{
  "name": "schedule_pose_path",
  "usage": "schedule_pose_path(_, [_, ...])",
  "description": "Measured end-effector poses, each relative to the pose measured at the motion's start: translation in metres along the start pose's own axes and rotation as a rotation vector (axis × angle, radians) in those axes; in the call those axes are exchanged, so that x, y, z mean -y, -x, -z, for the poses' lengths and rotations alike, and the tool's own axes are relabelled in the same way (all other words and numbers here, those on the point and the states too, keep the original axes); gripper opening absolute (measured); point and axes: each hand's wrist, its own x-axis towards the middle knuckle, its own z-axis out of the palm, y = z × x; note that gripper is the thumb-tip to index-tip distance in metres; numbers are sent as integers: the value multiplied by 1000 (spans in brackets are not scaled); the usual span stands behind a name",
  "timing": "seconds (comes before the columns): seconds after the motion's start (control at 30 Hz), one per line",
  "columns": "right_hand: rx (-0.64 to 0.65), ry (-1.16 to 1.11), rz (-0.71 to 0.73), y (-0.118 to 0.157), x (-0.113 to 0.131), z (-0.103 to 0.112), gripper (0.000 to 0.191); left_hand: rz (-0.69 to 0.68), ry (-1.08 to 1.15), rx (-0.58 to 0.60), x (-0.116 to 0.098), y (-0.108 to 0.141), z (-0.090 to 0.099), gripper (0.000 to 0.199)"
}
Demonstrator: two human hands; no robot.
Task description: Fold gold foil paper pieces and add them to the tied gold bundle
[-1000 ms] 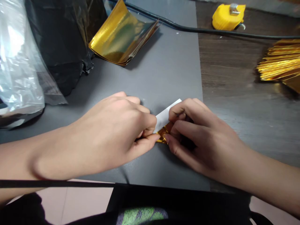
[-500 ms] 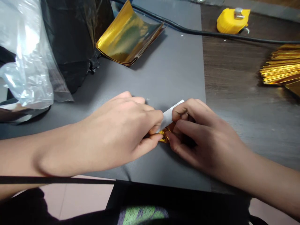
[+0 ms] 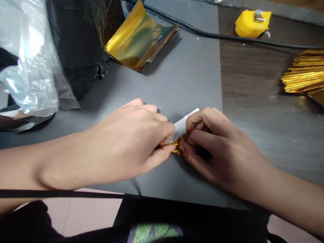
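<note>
Between my two hands is a small folded sheet of gold foil paper (image 3: 178,147), with a white strip (image 3: 182,127) of its back or of another paper slanting up to the right. My left hand (image 3: 141,135) comes from the left, its thumb and bent fingers closed on the left end of the sheet. From the right, my right hand (image 3: 212,138) pinches the other end, fingers curled. Much of the sheet is hidden under the fingers. It is held low over a grey mat (image 3: 182,81).
Curved gold foil sheets (image 3: 139,40) lie at the back, beside a black plastic bag (image 3: 76,44) and a clear plastic bag (image 3: 32,64). A black cable (image 3: 202,32) crosses behind. Right of the mat are a yellow tape measure (image 3: 251,24) and a stack of gold foil paper (image 3: 303,72).
Both hands keep their grip on the gold foil paper in almost the same place. The whole view has shifted very slightly.
</note>
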Motion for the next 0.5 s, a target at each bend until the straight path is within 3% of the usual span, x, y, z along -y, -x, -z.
schedule_pose_path(0.27, [10, -12, -33, 1, -2, -1, 23, -10, -14, -17, 0, 0, -1, 30])
schedule_pose_path(0.5, [-26, 8, 30, 2, -3, -1, 11, 47, -64, -2, -5, 1, 1, 19])
